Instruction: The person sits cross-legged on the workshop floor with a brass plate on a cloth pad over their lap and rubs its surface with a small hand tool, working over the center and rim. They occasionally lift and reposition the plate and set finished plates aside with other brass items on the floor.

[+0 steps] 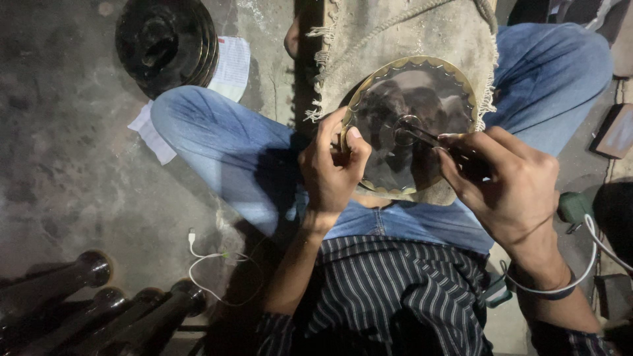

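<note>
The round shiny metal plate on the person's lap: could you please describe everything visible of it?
The round shiny metal plate has a mirror-like, dark-reflecting face and a scalloped brass-coloured rim. It rests tilted on a beige fringed cloth over the lap. The left hand grips its left edge; the right hand presses a thin dark tool near its centre.

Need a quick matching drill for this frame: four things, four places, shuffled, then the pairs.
Things:
1. round metal plate
2. stack of dark discs
3. white cable
4. dark metal rods

Places:
A. bottom left corner of the floor
B. top left, on a sheet of paper
C. on the cloth over the lap, between left hand and right hand
D. on the floor beside the left forearm

Pairs: 1-C, 2-B, 3-D, 4-A
</note>
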{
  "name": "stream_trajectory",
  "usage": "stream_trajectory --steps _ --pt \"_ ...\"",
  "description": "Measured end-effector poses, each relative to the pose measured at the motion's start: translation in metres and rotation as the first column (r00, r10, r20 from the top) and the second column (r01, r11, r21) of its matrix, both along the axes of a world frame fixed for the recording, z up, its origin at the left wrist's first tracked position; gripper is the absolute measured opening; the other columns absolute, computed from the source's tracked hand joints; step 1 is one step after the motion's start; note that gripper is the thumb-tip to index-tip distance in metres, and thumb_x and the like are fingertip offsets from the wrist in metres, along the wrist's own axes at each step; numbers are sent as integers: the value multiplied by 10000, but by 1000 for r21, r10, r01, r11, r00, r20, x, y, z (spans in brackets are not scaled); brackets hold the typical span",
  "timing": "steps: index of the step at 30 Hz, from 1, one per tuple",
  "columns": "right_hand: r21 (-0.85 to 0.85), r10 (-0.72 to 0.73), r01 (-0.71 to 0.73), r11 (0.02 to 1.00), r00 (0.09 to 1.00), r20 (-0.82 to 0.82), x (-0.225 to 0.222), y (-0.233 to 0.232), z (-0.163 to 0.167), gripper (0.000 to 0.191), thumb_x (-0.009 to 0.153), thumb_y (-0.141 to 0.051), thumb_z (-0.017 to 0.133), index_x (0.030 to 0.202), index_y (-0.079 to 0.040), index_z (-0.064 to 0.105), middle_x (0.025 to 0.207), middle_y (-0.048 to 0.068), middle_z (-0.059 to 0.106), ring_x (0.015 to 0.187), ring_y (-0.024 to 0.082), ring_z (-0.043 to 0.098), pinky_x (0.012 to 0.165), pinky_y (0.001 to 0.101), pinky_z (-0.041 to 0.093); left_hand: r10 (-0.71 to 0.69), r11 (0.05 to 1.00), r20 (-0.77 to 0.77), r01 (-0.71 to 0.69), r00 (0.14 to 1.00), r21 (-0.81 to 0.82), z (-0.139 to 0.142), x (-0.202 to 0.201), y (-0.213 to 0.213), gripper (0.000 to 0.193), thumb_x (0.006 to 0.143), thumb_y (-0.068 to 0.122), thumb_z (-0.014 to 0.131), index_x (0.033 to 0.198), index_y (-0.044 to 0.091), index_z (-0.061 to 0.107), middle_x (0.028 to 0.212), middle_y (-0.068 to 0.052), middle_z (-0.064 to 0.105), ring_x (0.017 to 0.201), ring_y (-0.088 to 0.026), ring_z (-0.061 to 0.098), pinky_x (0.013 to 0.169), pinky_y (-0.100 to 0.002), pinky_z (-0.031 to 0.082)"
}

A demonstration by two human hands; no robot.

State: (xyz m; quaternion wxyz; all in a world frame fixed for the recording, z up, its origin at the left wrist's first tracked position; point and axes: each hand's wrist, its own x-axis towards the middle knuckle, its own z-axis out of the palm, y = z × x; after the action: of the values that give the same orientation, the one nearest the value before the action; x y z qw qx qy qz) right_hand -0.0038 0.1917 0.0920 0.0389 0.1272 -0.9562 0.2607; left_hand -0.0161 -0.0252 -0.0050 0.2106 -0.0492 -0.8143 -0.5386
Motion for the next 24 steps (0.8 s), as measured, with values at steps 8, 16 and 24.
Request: stream_trajectory --steps 8,16,24 --pt "9 3 -3 1000 999 -40 7 -3 -4 215 957 -187 816 1090 -34 745 891 83 691 697 205 703 606 309 538 16 1000 34 -17 999 23 3 9 -1 295 1011 71 637 1295 -6 608 862 -61 718 670 -81 693 587 -237 556" --pt "-5 7 -7 1000 1000 -21 4 -7 -3 209 941 -180 817 1089 -49 748 885 85 687 712 215 706 626 316 542 18 1000 22 -19 1000 14 3 4 -5 282 1012 70 637 1284 2 609 836 -56 712 649 -92 688 576 -246 545" --pt "-13 -7 7 1000 1000 -17 14 -17 -3 227 948 -185 813 1115 -49 741 904 84 685 732 209 710 639 314 547 5 1000 6 -5 1000 -15 1 14 -15 284 1022 87 631 1294 8 603 851 -53 711 685 -90 707 606 -236 565"
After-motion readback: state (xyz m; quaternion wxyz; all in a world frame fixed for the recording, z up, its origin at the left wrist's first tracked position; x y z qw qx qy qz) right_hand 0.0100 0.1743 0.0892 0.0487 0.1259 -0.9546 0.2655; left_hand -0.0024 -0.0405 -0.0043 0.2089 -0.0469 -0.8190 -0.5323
